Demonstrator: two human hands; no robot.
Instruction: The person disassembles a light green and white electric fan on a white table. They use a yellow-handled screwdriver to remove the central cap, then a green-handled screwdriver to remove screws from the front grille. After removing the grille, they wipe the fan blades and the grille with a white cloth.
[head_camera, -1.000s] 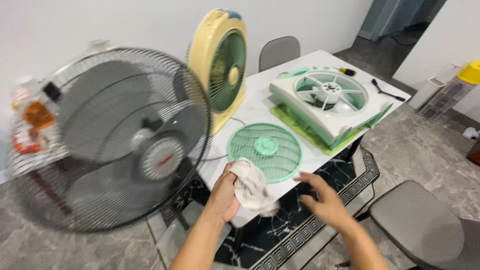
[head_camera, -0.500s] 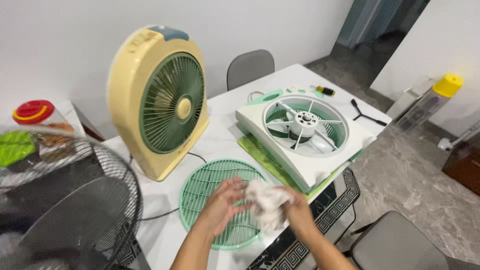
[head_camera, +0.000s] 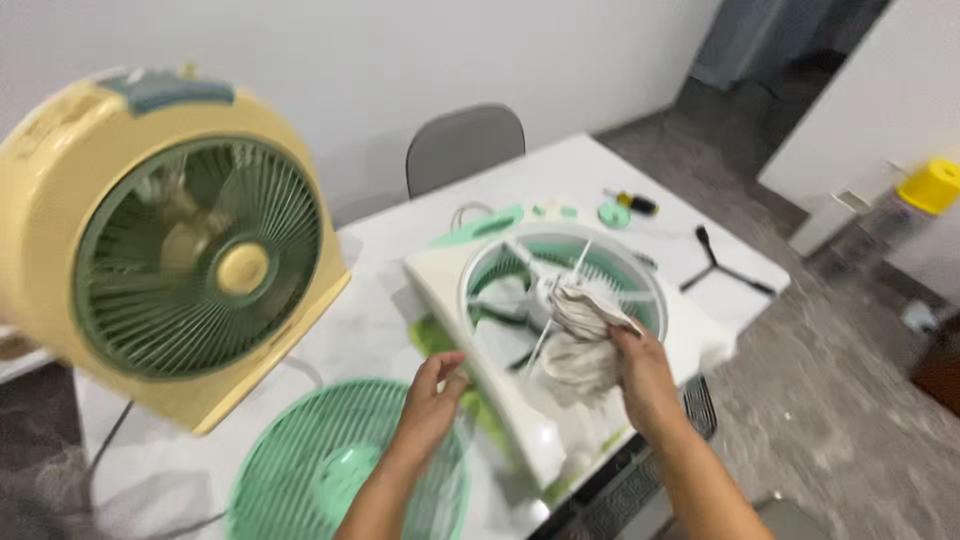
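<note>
On the white table (head_camera: 400, 250), my right hand (head_camera: 640, 375) clamps a rag (head_camera: 585, 340) against the opened fan (head_camera: 560, 330). My left hand (head_camera: 435, 395), fingers loosely apart, touches its frame above the green grille (head_camera: 330, 470).

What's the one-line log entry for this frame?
right hand: presses cloth into open white fan housing | left hand: on housing edge | green grille: flat on table

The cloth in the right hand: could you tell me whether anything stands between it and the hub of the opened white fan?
Nothing visible does. The right hand already presses the cloth against the white fan at its hub, over the spokes. The left hand rests at the housing's near-left edge, clear of the cloth.
</note>
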